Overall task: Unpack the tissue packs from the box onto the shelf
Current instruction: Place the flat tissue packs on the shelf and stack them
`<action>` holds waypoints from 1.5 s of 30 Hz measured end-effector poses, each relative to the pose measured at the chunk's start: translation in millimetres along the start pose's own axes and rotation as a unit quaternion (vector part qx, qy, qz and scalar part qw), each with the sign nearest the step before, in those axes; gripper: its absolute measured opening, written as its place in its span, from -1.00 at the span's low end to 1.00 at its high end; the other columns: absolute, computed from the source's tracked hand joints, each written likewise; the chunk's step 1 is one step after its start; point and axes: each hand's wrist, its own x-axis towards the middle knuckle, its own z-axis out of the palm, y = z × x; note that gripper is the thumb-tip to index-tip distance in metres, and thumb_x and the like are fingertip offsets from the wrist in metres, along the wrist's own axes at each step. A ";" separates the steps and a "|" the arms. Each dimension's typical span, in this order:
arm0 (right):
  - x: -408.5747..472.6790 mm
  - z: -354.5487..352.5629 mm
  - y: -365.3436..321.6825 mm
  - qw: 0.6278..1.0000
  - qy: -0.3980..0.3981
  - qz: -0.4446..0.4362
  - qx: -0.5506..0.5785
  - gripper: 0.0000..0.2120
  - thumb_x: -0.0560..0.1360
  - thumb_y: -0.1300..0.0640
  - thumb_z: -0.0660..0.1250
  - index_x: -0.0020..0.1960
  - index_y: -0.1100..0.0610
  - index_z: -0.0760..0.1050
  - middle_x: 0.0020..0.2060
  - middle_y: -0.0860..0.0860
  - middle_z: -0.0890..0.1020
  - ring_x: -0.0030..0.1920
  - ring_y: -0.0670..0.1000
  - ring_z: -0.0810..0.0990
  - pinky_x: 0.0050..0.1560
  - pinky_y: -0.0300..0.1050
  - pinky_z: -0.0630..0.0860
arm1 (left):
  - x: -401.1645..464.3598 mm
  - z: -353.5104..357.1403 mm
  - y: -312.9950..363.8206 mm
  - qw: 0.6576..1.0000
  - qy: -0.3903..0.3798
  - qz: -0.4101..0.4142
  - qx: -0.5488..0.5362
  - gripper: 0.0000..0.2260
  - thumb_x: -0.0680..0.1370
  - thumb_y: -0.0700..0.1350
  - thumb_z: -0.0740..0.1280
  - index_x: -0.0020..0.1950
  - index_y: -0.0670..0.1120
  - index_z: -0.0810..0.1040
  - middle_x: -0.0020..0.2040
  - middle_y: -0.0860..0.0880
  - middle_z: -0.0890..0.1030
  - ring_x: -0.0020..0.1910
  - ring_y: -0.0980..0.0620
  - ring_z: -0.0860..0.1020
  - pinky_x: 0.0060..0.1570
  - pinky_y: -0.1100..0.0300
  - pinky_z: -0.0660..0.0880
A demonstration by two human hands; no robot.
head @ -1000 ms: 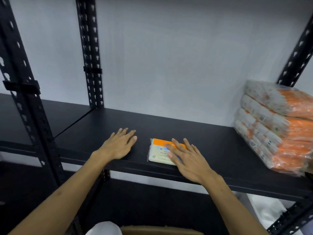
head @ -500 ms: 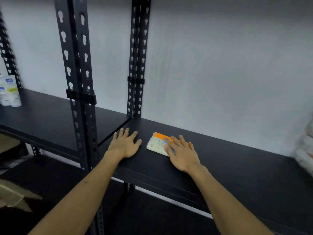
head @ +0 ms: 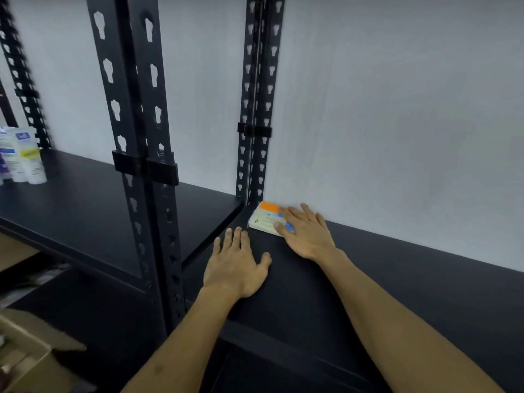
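- Flat rectangular tissue pack (head: 265, 219), glossy wrap, lies in the matte black shelf (head: 397, 279) back corner.
- Right hand (head: 306, 236) presses it, fingers straight.
- Left hand (head: 236, 268) rests flat on the shelf, apart.

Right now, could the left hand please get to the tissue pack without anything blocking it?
Probably yes. The left hand lies flat on the shelf, just short of the tissue pack, with bare shelf between them. The right hand covers the pack's right part only.

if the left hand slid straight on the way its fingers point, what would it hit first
Probably the black upright in the shelf's back corner, or the left end of the tissue pack beside it; depth makes it hard to tell which. The left hand lies flat.
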 end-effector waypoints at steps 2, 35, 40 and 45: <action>12.2 4.1 -0.9 1.000 0.007 -0.003 -0.012 -0.38 0.65 -0.31 -0.14 0.64 -0.10 -0.02 0.63 -0.08 0.10 0.63 0.04 -0.10 0.59 0.18 -0.12 | 0.8 -0.4 0.2 1.000 -0.006 0.000 0.001 -0.27 0.65 0.26 -0.06 0.67 -0.15 -0.12 0.68 -0.07 -0.14 0.64 -0.01 -0.21 0.61 -0.03 -0.20; -111.9 -27.7 70.5 0.976 -0.012 0.209 0.061 -0.38 0.62 -0.33 0.00 0.60 -0.07 0.18 0.62 0.03 0.12 0.62 0.09 0.02 0.56 0.26 -0.05 | -1.3 -9.7 0.5 1.000 -0.010 -0.005 -0.015 -0.05 0.51 0.52 0.01 0.67 -0.12 -0.02 0.68 -0.03 -0.03 0.65 -0.01 -0.12 0.61 -0.04 -0.15; -173.1 -37.6 66.9 0.975 -0.005 0.218 0.036 -0.33 0.60 -0.37 -0.04 0.61 -0.07 0.15 0.62 0.02 0.12 0.62 0.08 0.02 0.57 0.23 -0.01 | -8.8 -15.0 2.5 1.000 0.001 0.001 -0.024 -0.01 0.47 0.54 0.08 0.66 -0.13 0.08 0.67 -0.05 0.07 0.65 -0.03 -0.05 0.61 -0.05 -0.08; -230.6 -46.8 58.6 0.972 0.068 0.226 0.023 -0.45 0.62 -0.27 0.09 0.44 0.05 0.42 0.48 0.01 0.42 0.51 0.06 0.30 0.47 0.13 0.20 | -25.8 -24.0 10.2 0.999 0.034 0.007 -0.040 -0.22 0.49 0.46 0.21 0.51 -0.06 0.40 0.50 -0.06 0.43 0.52 -0.09 0.33 0.49 -0.07 0.28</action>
